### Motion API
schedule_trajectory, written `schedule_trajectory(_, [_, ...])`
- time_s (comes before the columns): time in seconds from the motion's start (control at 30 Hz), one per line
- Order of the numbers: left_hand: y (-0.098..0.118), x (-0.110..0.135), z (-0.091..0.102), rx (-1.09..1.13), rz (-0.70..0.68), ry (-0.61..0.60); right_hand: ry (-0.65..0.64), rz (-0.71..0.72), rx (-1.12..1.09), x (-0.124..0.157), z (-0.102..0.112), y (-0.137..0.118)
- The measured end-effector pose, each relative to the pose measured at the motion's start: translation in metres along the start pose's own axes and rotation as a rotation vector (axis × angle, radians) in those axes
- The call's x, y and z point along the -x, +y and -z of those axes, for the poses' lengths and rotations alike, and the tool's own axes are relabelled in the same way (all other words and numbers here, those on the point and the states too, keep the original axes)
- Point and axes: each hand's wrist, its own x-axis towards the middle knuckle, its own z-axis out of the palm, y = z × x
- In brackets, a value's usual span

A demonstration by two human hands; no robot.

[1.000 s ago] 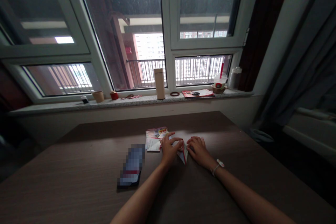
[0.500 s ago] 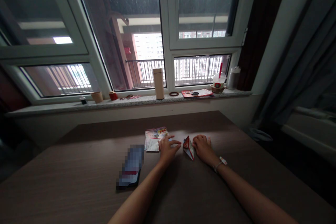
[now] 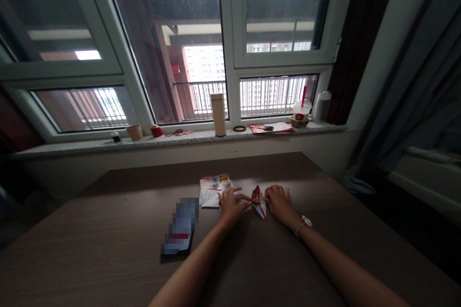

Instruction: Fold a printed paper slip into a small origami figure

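A small piece of folded paper [image 3: 259, 205], red and white with a pointed top, stands on the table between my hands. My left hand [image 3: 231, 206] has its thumb and index finger pinched together at the paper's left edge, the other fingers spread. At the opposite side, my right hand [image 3: 280, 203] lies with curled fingers, its fingertips against the paper's right edge; how firmly they grip is hard to see. Printed leaflets [image 3: 211, 196] lie flat just behind and left of my left hand, partly covered by it.
A phone [image 3: 180, 228] lies on the brown table [image 3: 108, 230], left of my left forearm. Along the windowsill [image 3: 173, 141] stand a beige flask [image 3: 218, 115], a paper cup [image 3: 134, 133], a red spool [image 3: 156, 131], scissors [image 3: 268, 128] on red papers and a drink cup [image 3: 301, 110].
My left hand has moved slightly right, and its thumb and index finger have come together at the folded paper's left edge. My right hand has stayed nearly still.
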Motion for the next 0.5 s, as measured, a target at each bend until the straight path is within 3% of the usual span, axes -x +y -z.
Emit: schedule_trajectory(0.5, [-0.0047, -0.0004, -0.0049, 0.005, 0.004, 0.016, 0.008, 0.090, 0.015, 0.0031, -0.0005, -0.0086])
